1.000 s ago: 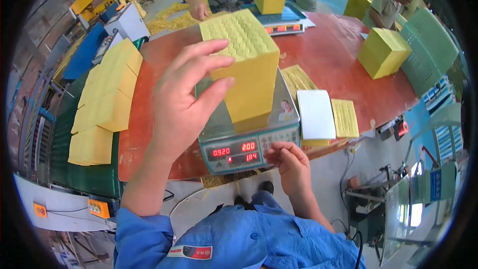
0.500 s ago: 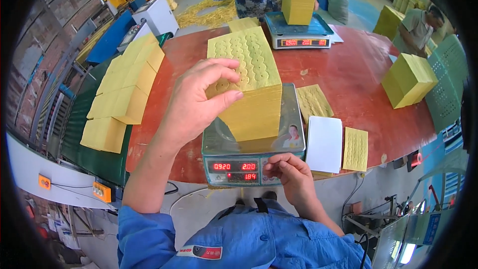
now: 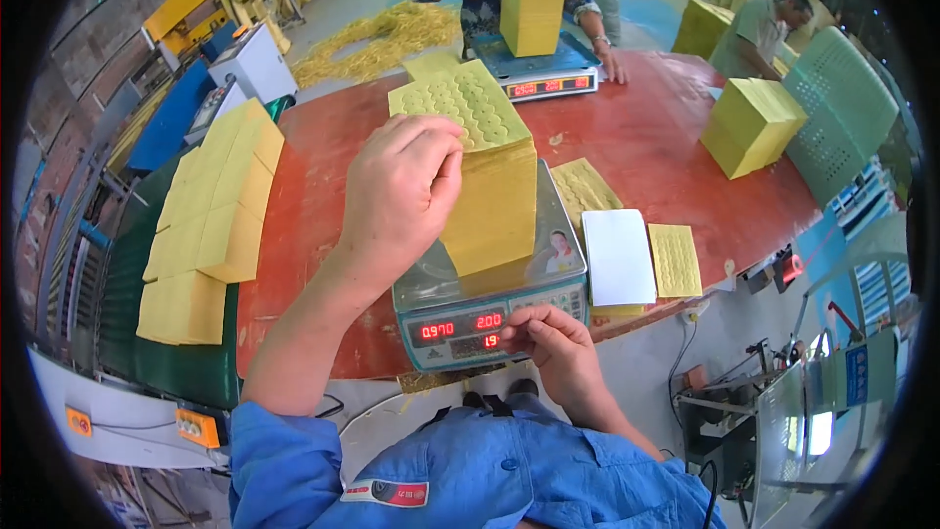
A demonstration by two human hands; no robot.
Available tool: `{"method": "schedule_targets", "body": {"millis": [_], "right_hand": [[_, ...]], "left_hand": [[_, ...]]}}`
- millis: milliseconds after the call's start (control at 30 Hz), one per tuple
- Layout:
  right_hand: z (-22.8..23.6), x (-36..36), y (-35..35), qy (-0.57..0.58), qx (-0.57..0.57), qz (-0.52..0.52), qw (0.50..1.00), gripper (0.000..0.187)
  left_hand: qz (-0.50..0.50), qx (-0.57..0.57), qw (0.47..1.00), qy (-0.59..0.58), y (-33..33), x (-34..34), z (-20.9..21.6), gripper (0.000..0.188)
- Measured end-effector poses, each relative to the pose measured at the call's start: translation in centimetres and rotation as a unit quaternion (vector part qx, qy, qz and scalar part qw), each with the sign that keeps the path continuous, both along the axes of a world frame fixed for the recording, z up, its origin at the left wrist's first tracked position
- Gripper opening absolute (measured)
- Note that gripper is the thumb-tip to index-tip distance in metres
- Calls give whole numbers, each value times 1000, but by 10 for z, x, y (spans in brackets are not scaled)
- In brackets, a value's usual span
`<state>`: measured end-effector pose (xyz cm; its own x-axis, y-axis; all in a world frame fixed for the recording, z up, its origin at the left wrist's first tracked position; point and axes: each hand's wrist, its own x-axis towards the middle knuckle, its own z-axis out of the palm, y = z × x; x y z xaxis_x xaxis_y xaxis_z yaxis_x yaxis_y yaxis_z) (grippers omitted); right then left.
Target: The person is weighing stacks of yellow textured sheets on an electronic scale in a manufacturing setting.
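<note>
A tall stack of yellow embossed paper sheets (image 3: pixel 490 206) stands on a digital scale (image 3: pixel 416 279) in front of me. My left hand (image 3: pixel 406 186) is at the stack's near left upper edge, its fingers curled in and the thumb bent. Whether it pinches any sheets is hidden. My right hand (image 3: pixel 563 348) hovers at the scale's front panel, partly covering the lit display. Its thumb and index finger are pressed together; anything between them is too small to make out. The stack's top sheet shows rows of scalloped round shapes.
Yellow blocks (image 3: pixel 211 206) line the green surface at left. White sheets (image 3: pixel 619 257) and a yellow embossed sheet (image 3: pixel 676 260) lie right of the scale. Across the red table (image 3: pixel 646 137), another person stands at a second scale (image 3: pixel 548 83) bearing a yellow stack. Another stack (image 3: pixel 754 122) sits far right.
My left hand's fingers have curled in from a spread position over the stack's top. My right hand has shifted slightly left over the display. The view has turned, and the readout has changed.
</note>
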<state>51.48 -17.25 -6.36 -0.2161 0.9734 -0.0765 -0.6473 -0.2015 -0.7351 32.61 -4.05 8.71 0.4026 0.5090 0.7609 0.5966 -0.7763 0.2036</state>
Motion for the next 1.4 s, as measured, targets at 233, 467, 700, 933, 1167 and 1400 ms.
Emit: {"method": "schedule_targets", "body": {"millis": [233,467,700,933,1167,1400], "right_hand": [[14,8,-18,60,30,-32,997,34],[56,40,-36,-5,20,-104,994,47],[0,125,-52,-75,-35,-249,965,45],[-24,235,-37,-113,-76,-297,945,50],[-81,330,40,-329,-50,-250,909,50],[-109,333,75,-335,-79,-236,909,56]], "left_hand": [[-30,146,986,80,-78,-2,-15,10],[-204,149,950,184,-121,28,-79,11],[-270,-32,958,96,-104,136,-128,26],[-241,-233,939,-70,-87,258,-170,32],[-176,-266,943,99,-80,332,-204,65],[-92,-261,949,151,-76,344,-229,70]]}}
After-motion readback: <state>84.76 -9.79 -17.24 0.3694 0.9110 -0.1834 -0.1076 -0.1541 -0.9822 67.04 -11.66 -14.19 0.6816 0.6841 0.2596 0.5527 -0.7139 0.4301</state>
